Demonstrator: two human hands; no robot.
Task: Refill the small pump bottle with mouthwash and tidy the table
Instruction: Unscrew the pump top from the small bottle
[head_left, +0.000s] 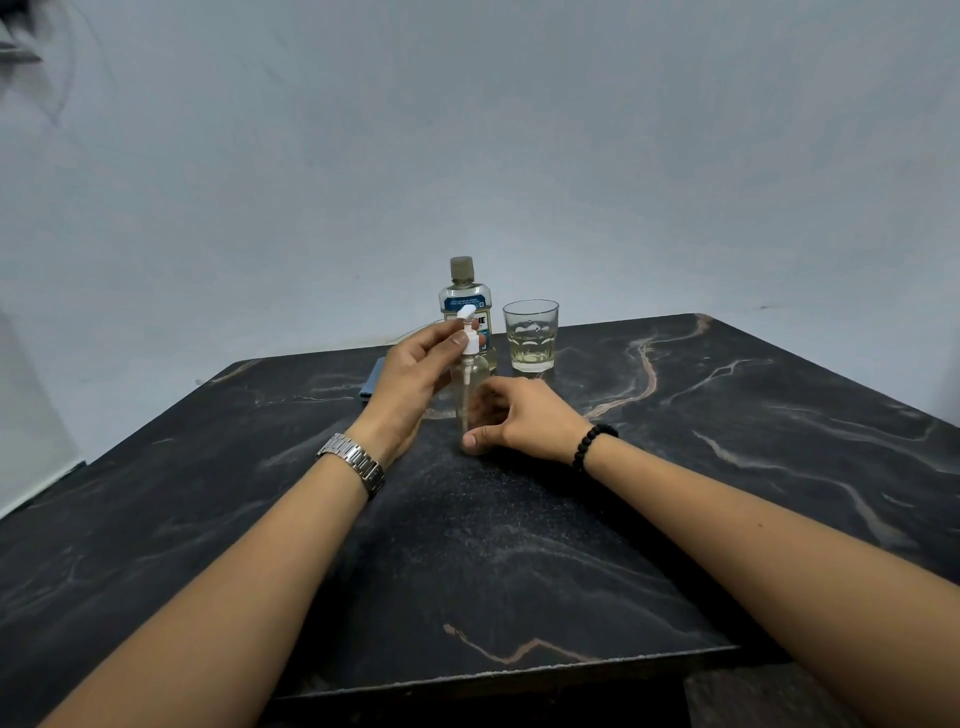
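Note:
A small clear pump bottle (470, 387) stands upright on the dark marble table (467, 545), near its middle. My left hand (410, 384) pinches the white pump head (469, 332) at the bottle's neck. My right hand (519, 418) grips the lower body of the bottle from the right, thumb at its base. Behind it stands the mouthwash bottle (464, 296) with a grey cap on, holding yellowish liquid. To its right is a clear glass (530, 335) with a little pale yellow liquid in the bottom.
A folded blue-grey cloth (373, 379) lies flat behind my left hand. A faint wet ring shows on the table by the pump bottle's base. A plain wall rises behind the table's far edge.

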